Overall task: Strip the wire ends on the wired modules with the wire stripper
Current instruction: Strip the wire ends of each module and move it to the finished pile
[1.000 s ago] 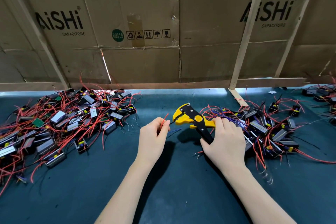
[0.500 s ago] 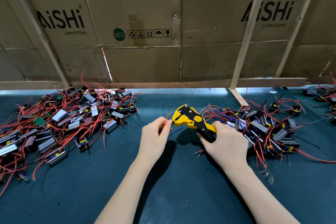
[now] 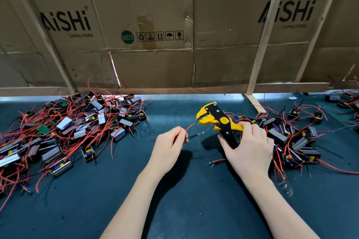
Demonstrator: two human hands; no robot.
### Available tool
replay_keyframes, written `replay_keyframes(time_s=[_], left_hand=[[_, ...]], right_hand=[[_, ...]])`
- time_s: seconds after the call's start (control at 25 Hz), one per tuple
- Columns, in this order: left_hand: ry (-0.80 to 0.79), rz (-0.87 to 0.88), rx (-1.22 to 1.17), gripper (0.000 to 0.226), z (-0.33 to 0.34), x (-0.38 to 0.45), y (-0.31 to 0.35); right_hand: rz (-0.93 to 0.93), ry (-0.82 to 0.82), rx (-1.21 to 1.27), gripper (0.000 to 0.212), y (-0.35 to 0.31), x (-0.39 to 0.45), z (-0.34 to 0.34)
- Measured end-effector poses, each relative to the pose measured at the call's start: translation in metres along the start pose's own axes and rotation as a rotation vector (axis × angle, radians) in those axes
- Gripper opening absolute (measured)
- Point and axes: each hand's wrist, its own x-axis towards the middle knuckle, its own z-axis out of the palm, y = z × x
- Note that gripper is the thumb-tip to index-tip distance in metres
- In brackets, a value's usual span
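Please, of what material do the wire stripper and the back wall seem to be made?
The wire stripper looks like matte yellow and black plastic, probably over metal, which I cannot see. The back wall is brown corrugated cardboard: creases, staples and printed shipping symbols show.

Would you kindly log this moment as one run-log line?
left hand: pinches red wire | right hand: grips wire stripper | wire: outside stripper head | module piles: both sides

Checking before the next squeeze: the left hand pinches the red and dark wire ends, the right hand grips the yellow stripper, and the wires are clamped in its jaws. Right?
Not quite. In the head view the wire ends sit clear of the stripper, outside its open jaws. The left hand does pinch them, and the right hand grips the stripper.
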Motion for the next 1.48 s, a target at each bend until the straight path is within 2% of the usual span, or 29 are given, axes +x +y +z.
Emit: replay_keyframes(time_s=[0.08,0.28,0.52,0.92,1.2,1.36,1.48], left_hand=[[-0.031,0.008,0.063,0.032,0.001,-0.001,0.0],[0.051,-0.046,0.123,0.032,0.002,0.004,-0.003],[-0.001,0.001,0.15,0.029,0.003,0.001,-0.005],[-0.001,-0.026,0.18,0.029,0.001,0.001,-0.002],[-0.013,-0.022,0.182,0.03,0.0,0.001,-0.001],[-0.017,-0.008,0.148,0.033,-0.001,0.0,-0.003],[-0.034,-0.025,0.003,0.034,-0.008,0.001,0.0]], right_hand=[[-0.009,-0.022,-0.004,0.058,0.001,0.0,0.001],[-0.069,-0.032,-0.027,0.056,0.0,-0.001,0.001],[-0.13,-0.045,-0.022,0.055,-0.005,-0.002,-0.002],[-0.089,-0.16,0.031,0.045,-0.007,-0.001,-0.009],[-0.061,-0.223,-0.04,0.045,-0.01,0.0,-0.013],[-0.137,-0.107,-0.039,0.051,-0.009,-0.004,-0.007],[-0.069,-0.049,-0.027,0.058,-0.004,-0.002,-0.005]])
